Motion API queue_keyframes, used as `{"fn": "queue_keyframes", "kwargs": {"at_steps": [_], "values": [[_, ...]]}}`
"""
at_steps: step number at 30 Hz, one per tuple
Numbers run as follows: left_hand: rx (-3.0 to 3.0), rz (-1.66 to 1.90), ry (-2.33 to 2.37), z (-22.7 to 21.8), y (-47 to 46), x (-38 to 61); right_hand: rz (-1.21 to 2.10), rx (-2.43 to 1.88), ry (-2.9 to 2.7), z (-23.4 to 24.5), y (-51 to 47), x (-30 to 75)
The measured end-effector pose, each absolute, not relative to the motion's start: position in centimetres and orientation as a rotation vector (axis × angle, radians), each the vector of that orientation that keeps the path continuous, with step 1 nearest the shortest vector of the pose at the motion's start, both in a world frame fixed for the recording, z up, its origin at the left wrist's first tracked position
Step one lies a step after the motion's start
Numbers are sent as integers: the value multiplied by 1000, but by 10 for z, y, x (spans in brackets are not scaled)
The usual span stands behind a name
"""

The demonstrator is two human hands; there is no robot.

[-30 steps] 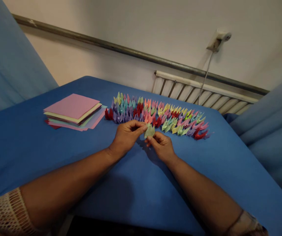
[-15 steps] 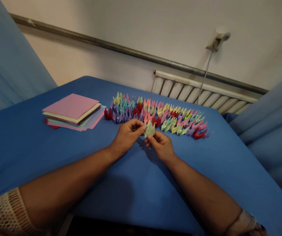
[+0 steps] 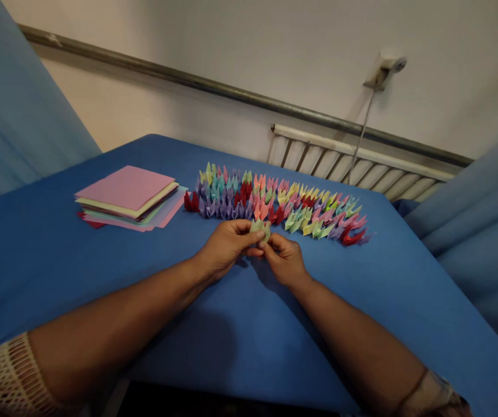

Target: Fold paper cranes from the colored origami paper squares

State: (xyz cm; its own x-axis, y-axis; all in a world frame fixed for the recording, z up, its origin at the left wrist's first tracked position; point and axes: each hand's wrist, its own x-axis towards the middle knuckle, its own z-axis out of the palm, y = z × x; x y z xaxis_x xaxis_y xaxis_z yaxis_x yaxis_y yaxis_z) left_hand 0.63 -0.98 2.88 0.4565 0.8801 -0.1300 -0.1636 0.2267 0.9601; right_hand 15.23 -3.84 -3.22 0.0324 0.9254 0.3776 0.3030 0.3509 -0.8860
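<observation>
Both of my hands pinch a small pale green folded paper piece (image 3: 260, 229) just above the blue table (image 3: 57, 260). My left hand (image 3: 226, 247) grips its left side with thumb and fingers closed. My right hand (image 3: 284, 258) pinches its lower right corner. Most of the paper is hidden between my fingers. Right behind my hands lie rows of several small folded paper cranes (image 3: 275, 205) in many colours.
A stack of coloured square paper sheets (image 3: 129, 197), pink on top, lies at the back left of the table. Blue cloth hangs at the far left and right. A white metal rail (image 3: 357, 159) and a cable run along the wall behind.
My hands have drawn closer together and lowered slightly toward the table. The green paper now shows less between my fingers than before.
</observation>
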Motion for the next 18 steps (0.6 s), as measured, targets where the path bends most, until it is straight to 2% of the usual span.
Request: {"fn": "queue_keyframes", "kwargs": {"at_steps": [8, 18], "values": [[1102, 1019, 823, 24, -4, 7, 948, -1197, -1441, -35, -35, 152], [1270, 881, 839, 24, 1, 6, 537, -1066, -1381, -15, -32, 167]]}}
